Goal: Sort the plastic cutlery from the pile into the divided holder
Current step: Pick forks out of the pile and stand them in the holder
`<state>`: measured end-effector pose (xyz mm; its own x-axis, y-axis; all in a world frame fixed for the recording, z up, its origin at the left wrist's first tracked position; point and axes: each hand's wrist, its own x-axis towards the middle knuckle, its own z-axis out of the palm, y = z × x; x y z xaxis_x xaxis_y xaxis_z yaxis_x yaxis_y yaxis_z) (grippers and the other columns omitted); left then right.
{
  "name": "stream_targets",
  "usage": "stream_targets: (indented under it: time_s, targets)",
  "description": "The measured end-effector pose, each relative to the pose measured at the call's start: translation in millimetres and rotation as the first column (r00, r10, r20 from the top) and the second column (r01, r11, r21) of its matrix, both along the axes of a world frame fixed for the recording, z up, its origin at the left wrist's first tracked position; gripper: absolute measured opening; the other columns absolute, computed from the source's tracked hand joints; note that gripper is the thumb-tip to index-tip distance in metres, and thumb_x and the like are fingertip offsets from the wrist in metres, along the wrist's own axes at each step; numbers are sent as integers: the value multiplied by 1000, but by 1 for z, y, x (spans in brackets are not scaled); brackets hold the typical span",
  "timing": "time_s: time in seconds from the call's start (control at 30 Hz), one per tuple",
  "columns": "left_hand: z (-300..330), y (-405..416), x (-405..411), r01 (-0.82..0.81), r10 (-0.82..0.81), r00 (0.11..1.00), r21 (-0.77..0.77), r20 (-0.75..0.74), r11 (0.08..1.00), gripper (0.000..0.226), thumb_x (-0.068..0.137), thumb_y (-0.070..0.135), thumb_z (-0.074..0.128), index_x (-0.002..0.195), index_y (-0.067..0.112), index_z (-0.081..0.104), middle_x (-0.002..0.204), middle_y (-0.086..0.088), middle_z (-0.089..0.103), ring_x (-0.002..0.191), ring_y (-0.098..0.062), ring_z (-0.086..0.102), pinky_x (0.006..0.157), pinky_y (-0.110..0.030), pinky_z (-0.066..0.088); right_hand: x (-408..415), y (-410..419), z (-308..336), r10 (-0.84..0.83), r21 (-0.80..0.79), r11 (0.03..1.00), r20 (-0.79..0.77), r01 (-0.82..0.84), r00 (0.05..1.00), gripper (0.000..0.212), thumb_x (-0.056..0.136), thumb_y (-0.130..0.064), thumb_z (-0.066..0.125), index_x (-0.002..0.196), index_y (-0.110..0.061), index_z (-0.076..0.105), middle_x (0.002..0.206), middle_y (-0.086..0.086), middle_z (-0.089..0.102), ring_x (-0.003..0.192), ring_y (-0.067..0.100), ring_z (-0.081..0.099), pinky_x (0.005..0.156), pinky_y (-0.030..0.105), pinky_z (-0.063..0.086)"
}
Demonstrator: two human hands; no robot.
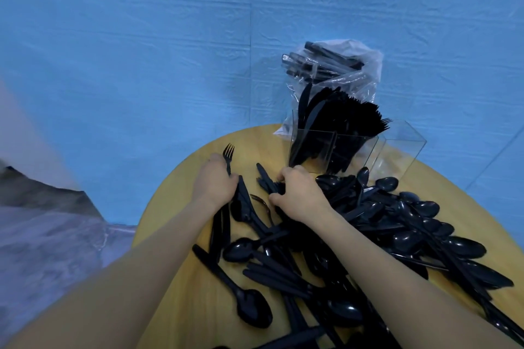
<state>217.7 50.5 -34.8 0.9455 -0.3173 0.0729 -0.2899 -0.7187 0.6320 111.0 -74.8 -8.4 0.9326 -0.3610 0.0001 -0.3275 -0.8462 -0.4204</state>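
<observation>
Fingers of the left hand (214, 182) grip a fork (228, 156) (near the table (170, 207) edge); right hand (297, 195) fingers curl into the pile (397, 224).

Head view, downward (close) over table (181, 286)

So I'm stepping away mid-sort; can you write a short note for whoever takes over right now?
Left hand grips black forks, tines pointing away.
Right hand is curled on cutlery at the near edge of the pile; exact pieces unclear.
Clear divided holder at the table's far edge: knives and forks already stand in two compartments; the right compartment looks empty.
Left: most of the pile, mainly spoons, plus loose knives.
</observation>
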Motion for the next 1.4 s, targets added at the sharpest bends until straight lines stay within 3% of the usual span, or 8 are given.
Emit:
stream_targets:
  time_s: [0.17, 0.37, 0.5, 0.7, 0.87, 1.1, 1.27, 1.4]
  targets:
    - [0, 1, -4, -18, 19, 1000, -124, 10, 992, 35, 93, 16, 54, 124, 3, 47, 106, -9, 60, 90, -21, 54, 70, -25, 37, -5, -8, 7, -54, 44, 998, 35, 52, 998, 13, 90, -13, 56, 99, -4, 58, 105, 9, 57, 91, 24, 56, 74, 31, 47]
    - [5, 3, -14, -4, 20, 999, -356, 41, 935, 27, 93, 16, 52, 118, 6, 53, 75, 9, 49, 67, -7, 48, 52, -7, 34, -19, -29, 16, -161, 214, 968, 131, 131, 978, 9, 89, -13, 61, 87, -4, 62, 78, 0, 57, 67, 11, 51, 55, 17, 39]
    - [9, 5, -22, 26, -1, 998, -430, 58, 902, 22, 95, 18, 52, 114, 10, 54, 77, 8, 50, 66, -4, 48, 52, -7, 36, -39, -47, 22, -183, 317, 940, 145, 129, 972, 8, 85, -17, 68, 80, -12, 65, 83, 2, 64, 82, 19, 60, 74, 28, 46]
    - [13, 7, -37, 37, -55, 998, -496, -22, 867, 24, 95, 19, 52, 117, 11, 53, 81, 7, 51, 71, -10, 56, 68, -27, 47, -51, -50, 22, -218, -42, 972, 206, 231, 954, 23, 83, -21, 71, 105, -14, 66, 106, 4, 60, 102, 22, 56, 89, 36, 47]
    - [16, 11, -49, 36, -83, 994, -535, -64, 844, 12, 96, 18, 51, 107, 16, 49, 79, 7, 47, 67, -7, 57, 78, -39, 53, -37, -6, 19, -21, -102, 994, 97, 31, 995, 30, 87, -30, 65, 109, -10, 61, 105, 5, 60, 95, 19, 57, 80, 30, 49]
    - [10, 17, -59, 29, -87, 992, -513, -91, 858, 6, 96, 14, 50, 101, 15, 49, 78, 7, 49, 64, -8, 56, 73, -37, 52, -10, 21, 7, -75, -167, 984, -52, 65, 996, 33, 89, -24, 63, 112, -2, 52, 113, 15, 56, 105, 31, 53, 75, 34, 43]
    - [7, 17, -61, 34, -97, 990, -498, -102, 866, 5, 97, 10, 45, 96, 15, 46, 79, 5, 52, 64, -7, 57, 59, -22, 47, -8, 26, 12, -63, -268, 962, -45, 48, 997, 4, 89, -10, 57, 91, -7, 57, 94, 12, 61, 83, 29, 58, 62, 32, 44]
    - [8, 15, -61, 45, -97, 992, -488, -83, 871, 4, 97, 10, 45, 100, 12, 46, 79, 4, 52, 61, -8, 54, 49, -8, 39, -9, 22, 16, -96, -216, 972, -23, 88, 995, 16, 90, -12, 55, 78, -11, 45, 82, 7, 47, 70, 25, 49, 60, 32, 42]
